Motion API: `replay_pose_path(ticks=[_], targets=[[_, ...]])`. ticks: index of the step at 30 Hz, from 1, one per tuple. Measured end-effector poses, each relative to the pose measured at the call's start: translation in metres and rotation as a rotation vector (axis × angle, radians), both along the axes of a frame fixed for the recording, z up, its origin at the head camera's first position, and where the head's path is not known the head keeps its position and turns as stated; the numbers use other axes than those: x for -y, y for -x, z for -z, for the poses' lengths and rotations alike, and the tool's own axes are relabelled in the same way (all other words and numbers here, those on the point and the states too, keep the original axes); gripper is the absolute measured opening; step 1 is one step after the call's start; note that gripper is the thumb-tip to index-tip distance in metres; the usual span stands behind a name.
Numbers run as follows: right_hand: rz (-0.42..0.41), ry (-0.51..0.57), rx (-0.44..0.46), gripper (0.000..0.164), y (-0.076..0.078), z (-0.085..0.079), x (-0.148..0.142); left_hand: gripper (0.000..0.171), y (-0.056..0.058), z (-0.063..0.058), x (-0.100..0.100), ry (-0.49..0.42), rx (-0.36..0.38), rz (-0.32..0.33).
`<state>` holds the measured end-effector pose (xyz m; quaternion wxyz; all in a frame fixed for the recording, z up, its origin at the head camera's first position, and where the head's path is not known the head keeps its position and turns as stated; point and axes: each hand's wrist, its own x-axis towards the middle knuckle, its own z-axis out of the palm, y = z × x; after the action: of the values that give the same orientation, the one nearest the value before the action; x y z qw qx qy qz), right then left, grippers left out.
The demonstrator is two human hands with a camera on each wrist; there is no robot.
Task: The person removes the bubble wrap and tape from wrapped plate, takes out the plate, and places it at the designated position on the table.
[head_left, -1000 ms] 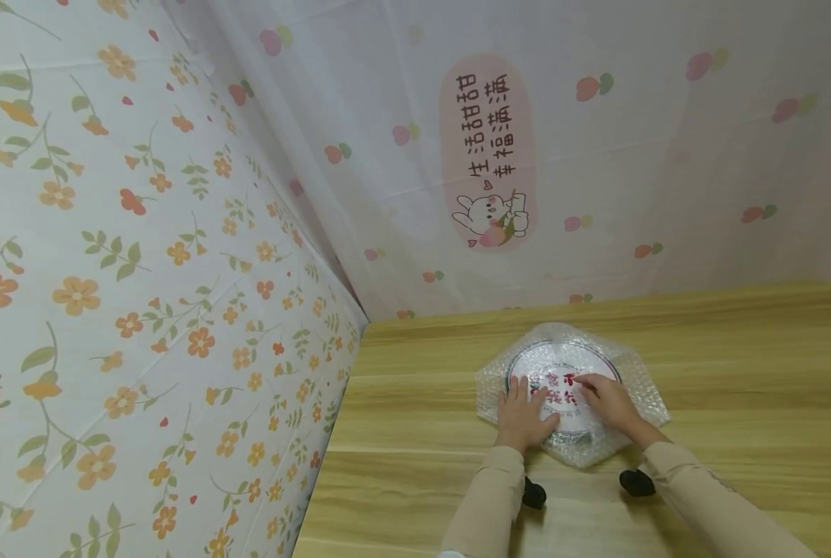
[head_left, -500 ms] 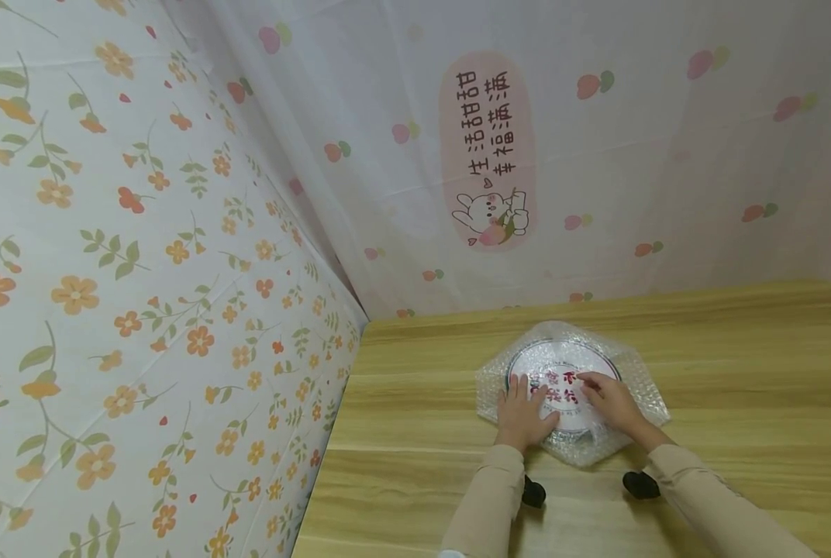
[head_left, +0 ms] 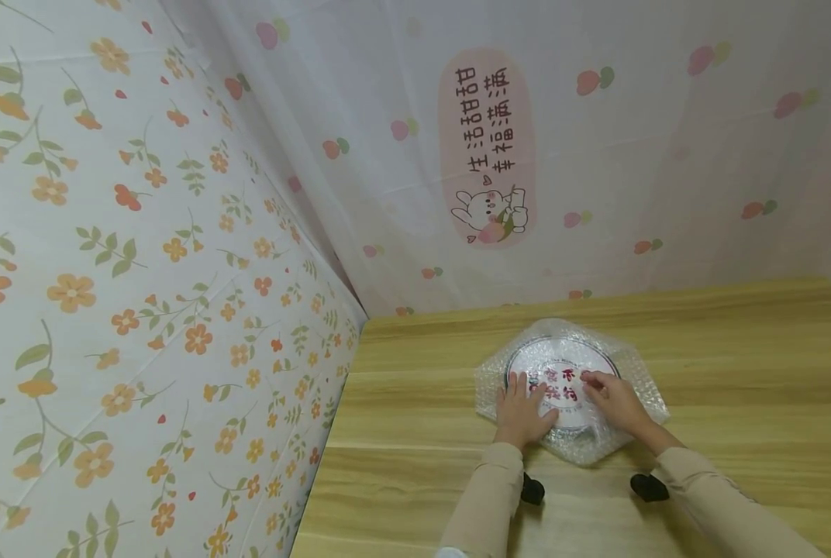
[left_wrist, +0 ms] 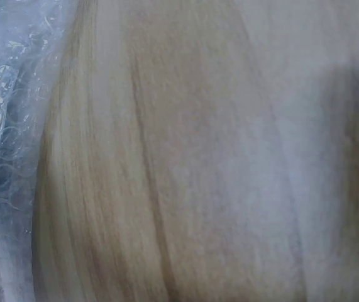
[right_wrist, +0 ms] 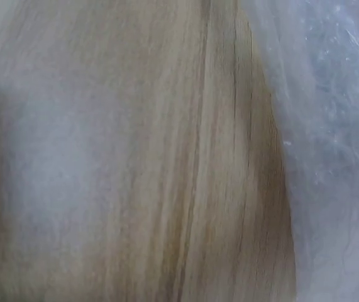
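A round white plate (head_left: 560,358) with red and dark print lies on the wooden table (head_left: 736,364), under or inside a sheet of clear bubble wrap (head_left: 644,399). My left hand (head_left: 522,408) rests flat on the plate's near left part with its fingers straight. My right hand (head_left: 614,399) lies on the near right part, its fingertips touching the print at the centre. Both wrist views are blurred: the left shows bubble wrap (left_wrist: 6,126) beside wood (left_wrist: 198,157), the right shows bubble wrap (right_wrist: 330,126) beside wood (right_wrist: 135,157). Neither hand appears in them.
Floral cloth (head_left: 108,271) hangs along the table's left edge and a pale printed curtain (head_left: 492,147) hangs behind it. Two small black objects (head_left: 532,490) (head_left: 647,487) sit under my beige sleeves.
The right hand has edged slightly to the right and farther across the plate. The left hand and the plate stay where they were.
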<state>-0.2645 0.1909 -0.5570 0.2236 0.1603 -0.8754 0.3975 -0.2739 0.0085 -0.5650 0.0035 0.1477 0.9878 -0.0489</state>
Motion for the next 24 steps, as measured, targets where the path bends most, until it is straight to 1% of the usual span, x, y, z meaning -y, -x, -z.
replay_pose_path(ticks=[7,10,17,21,24], targets=[[0.003,0.008,-0.018,0.013,-0.0028,-0.0006,-0.0008,0.056,0.0001,0.0010,-0.0002,0.003,-0.003,0.002],[0.010,0.013,-0.042,0.015,-0.0033,0.0015,-0.0015,0.055,-0.0001,0.0009,0.0000,-0.002,-0.004,0.002],[-0.019,0.089,-0.114,0.022,-0.0029,0.0065,-0.0032,0.055,-0.0022,-0.0034,0.0013,-0.005,-0.019,0.015],[-0.024,0.125,-0.109,0.028,-0.0049,0.0056,-0.0029,0.055,-0.0037,-0.0063,0.0013,-0.015,-0.025,0.014],[-0.027,0.148,-0.093,0.029,-0.0067,0.0036,-0.0028,0.055,-0.0044,-0.0076,0.0014,-0.020,-0.025,0.014]])
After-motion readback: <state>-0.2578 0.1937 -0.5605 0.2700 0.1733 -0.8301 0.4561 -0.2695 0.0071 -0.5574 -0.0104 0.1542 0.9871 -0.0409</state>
